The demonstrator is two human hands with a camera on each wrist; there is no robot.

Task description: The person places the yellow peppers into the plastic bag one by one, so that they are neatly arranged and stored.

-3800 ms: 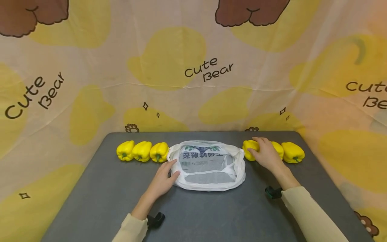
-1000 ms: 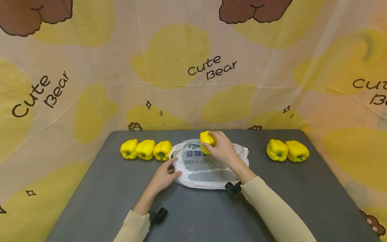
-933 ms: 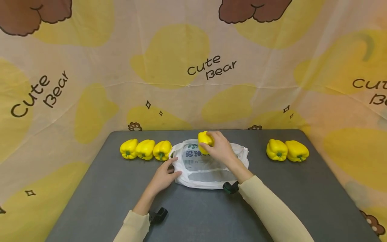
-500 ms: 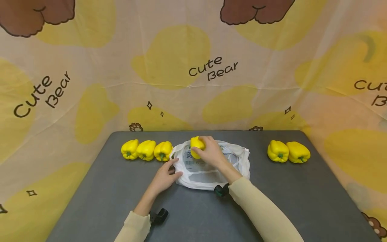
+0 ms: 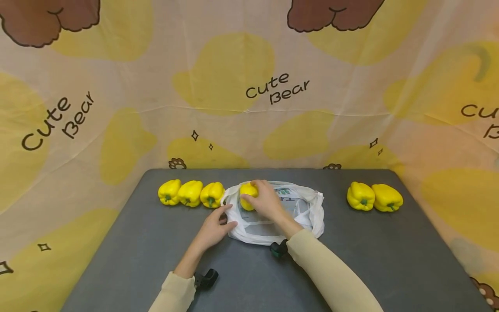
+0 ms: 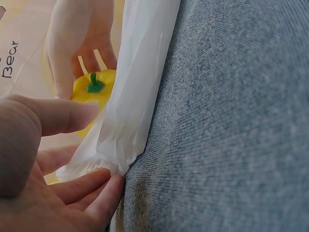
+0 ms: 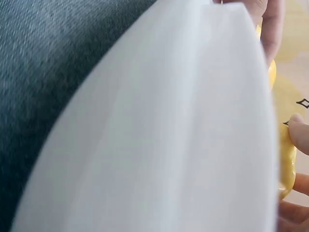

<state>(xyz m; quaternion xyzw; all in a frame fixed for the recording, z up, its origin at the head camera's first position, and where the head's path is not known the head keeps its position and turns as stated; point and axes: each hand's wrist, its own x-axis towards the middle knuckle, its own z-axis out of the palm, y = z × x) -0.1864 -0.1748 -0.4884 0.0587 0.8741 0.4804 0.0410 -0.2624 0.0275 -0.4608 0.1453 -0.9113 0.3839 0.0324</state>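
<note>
Yellow bell pepper sits in the right hand, at the left end of the wide mouth of a white plastic bag; whether it touches the bag's floor cannot be told. Dark and green print shows through the bag's opening. Its film is thin and crinkled, the rim folded into a soft oval. Glossy and lobed, three peppers line up left of the bag, and two more peppers sit together well to its right. Beneath the bag lies a grey tabletop, ribbed like fabric. Right fingers and thumb grip the pepper; the left hand touches the bag's left rim, thumb and fingers spread apart.
</note>
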